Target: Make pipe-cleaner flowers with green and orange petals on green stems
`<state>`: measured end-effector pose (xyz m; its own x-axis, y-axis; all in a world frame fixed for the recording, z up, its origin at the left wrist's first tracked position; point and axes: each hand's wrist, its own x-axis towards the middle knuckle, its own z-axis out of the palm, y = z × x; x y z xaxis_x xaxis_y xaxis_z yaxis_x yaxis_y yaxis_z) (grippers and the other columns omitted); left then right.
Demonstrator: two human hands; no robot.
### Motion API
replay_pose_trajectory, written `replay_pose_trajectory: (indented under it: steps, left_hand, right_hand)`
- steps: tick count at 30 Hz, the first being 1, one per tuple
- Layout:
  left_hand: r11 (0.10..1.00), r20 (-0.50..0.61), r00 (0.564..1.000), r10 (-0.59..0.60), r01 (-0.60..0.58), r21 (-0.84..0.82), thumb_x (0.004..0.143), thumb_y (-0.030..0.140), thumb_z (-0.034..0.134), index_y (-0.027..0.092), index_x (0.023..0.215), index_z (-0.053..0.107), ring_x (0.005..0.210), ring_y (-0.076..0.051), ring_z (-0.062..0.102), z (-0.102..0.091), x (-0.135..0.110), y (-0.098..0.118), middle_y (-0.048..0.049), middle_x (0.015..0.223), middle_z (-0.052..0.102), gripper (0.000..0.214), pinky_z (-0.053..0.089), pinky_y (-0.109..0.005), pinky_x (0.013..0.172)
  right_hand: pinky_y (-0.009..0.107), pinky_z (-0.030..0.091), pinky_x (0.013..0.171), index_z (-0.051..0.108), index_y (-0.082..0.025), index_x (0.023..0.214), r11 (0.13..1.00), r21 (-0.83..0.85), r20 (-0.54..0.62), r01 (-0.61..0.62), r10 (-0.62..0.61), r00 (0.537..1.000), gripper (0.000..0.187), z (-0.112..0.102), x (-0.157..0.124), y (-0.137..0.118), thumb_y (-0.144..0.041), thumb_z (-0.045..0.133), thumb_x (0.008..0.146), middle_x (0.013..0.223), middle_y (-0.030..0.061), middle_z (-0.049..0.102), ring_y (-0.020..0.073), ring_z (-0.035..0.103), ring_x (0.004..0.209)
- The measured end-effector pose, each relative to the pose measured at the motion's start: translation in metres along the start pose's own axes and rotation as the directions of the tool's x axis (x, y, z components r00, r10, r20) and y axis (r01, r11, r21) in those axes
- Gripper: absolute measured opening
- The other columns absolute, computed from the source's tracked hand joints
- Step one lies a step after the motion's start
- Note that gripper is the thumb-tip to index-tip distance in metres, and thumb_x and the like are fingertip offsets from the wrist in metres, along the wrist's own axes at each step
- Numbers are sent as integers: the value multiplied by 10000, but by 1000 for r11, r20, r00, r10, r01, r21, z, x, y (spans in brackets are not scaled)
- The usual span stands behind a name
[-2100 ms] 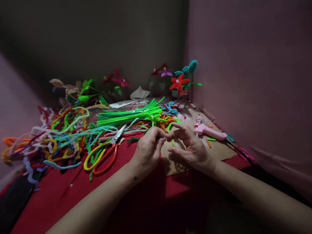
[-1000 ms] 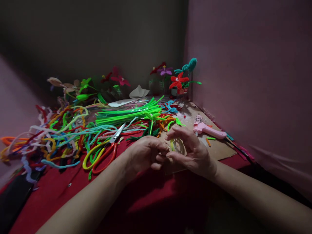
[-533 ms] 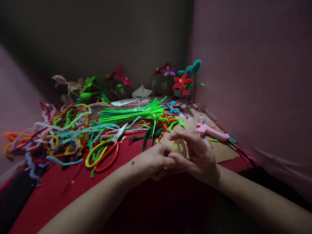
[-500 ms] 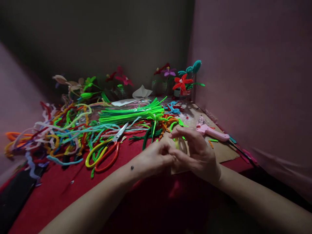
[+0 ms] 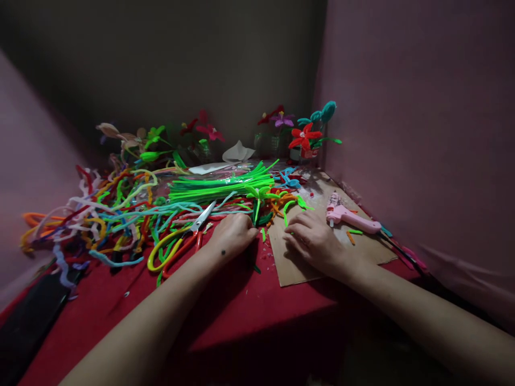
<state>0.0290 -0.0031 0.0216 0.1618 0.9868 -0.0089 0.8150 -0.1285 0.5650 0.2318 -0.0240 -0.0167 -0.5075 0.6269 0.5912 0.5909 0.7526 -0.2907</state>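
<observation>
My left hand [image 5: 233, 234] rests knuckles up on the red cloth [image 5: 241, 311], fingers curled. Its fingertips reach the foot of a green pipe-cleaner stem [image 5: 257, 210]; I cannot see a grip. My right hand [image 5: 311, 239] lies on the brown cardboard sheet [image 5: 362, 249] with its fingers bent under; whatever is in them is hidden. A bent green pipe-cleaner piece [image 5: 286, 210] sits just beyond its fingertips.
Yellow-and-red scissors [image 5: 181, 244] lie left of my left hand. A bright green pipe-cleaner bundle [image 5: 217, 187] and a tangled multicoloured pile [image 5: 100, 214] spread behind. A pink glue gun [image 5: 350, 217] lies on the cardboard. Pipe-cleaner flowers [image 5: 304, 136] stand in the corner. Walls close in.
Both hands were raised together, working a small yellow-green coil. They have now dropped apart onto the table, the left towards the green stem, the right flat on the cardboard.
</observation>
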Motion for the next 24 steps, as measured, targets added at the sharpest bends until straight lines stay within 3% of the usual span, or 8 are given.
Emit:
replay_pose_trajectory:
  steps: [3, 5, 8, 9, 11, 15, 17, 24]
  left_hand:
    - [995, 40, 999, -31, 34, -90, 657, 255, 546, 173, 438, 500, 377, -82, 297, -7, 0, 0, 49, 391, 313, 238, 186, -241, 418]
    - [949, 111, 991, -80, 110, -295, 692, 316, 543, 169, 532, 521, 344, -63, 228, -14, -2, -2, 76, 400, 254, 218, 175, -228, 385]
    - [664, 269, 960, -82, 254, -704, 666, 307, 623, 160, 615, 518, 340, -32, 171, -21, -5, -4, 99, 427, 248, 188, 138, -195, 360]
    - [561, 297, 953, -58, 277, -780, 646, 281, 654, 151, 613, 517, 344, -22, 175, -21, -5, -4, 95, 435, 281, 191, 124, -185, 359]
    - [466, 289, 957, -22, 265, -844, 623, 243, 687, 131, 597, 523, 345, -6, 199, -20, -6, -5, 79, 448, 348, 200, 108, -170, 356]
    - [463, 205, 979, -17, 190, -866, 616, 246, 714, 116, 601, 543, 351, -9, 310, -14, -4, -7, 52, 460, 429, 215, 178, -158, 361]
    - [484, 165, 986, -30, 159, -860, 612, 263, 720, 120, 617, 549, 374, -27, 379, -12, -3, -8, 31, 488, 484, 223, 237, -163, 375]
    - [509, -17, 996, -84, 28, -860, 595, 286, 729, 136, 576, 523, 329, -24, 328, -15, -6, -4, 73, 414, 432, 255, 240, -168, 353]
  right_hand:
    - [378, 429, 739, 616, -163, 795, 993, 103, -88, -63, 72, 994, 144, -9, 4, -9, -168, 478, 838, 828, 95, 595, 204, 520, 823]
    - [357, 436, 734, 618, -163, 770, 970, 205, -90, -134, 155, 984, 138, -14, 9, -16, -159, 492, 828, 802, 80, 603, 190, 538, 801]
    - [327, 442, 728, 636, -178, 738, 895, 360, -24, -265, 293, 956, 124, -18, 20, -26, -165, 531, 803, 755, 41, 632, 167, 570, 761]
    - [316, 445, 722, 645, -182, 737, 858, 412, 14, -305, 329, 944, 115, -18, 24, -29, -170, 544, 791, 750, 30, 644, 160, 579, 750]
    - [292, 454, 699, 656, -179, 747, 753, 530, 114, -390, 392, 913, 104, -15, 32, -33, -180, 556, 774, 755, 22, 659, 147, 591, 731]
    - [233, 443, 527, 613, -156, 872, 337, 758, 364, -558, 492, 791, 138, 0, 40, -40, -197, 565, 749, 693, 16, 630, 109, 566, 586]
    - [205, 401, 455, 581, -151, 921, 189, 777, 456, -601, 489, 743, 226, 9, 43, -41, -160, 609, 697, 611, -11, 588, 90, 527, 504]
    - [193, 383, 457, 577, -143, 812, 192, 756, 480, -625, 486, 730, 210, 17, 52, -48, -41, 569, 629, 700, -6, 585, 79, 526, 533]
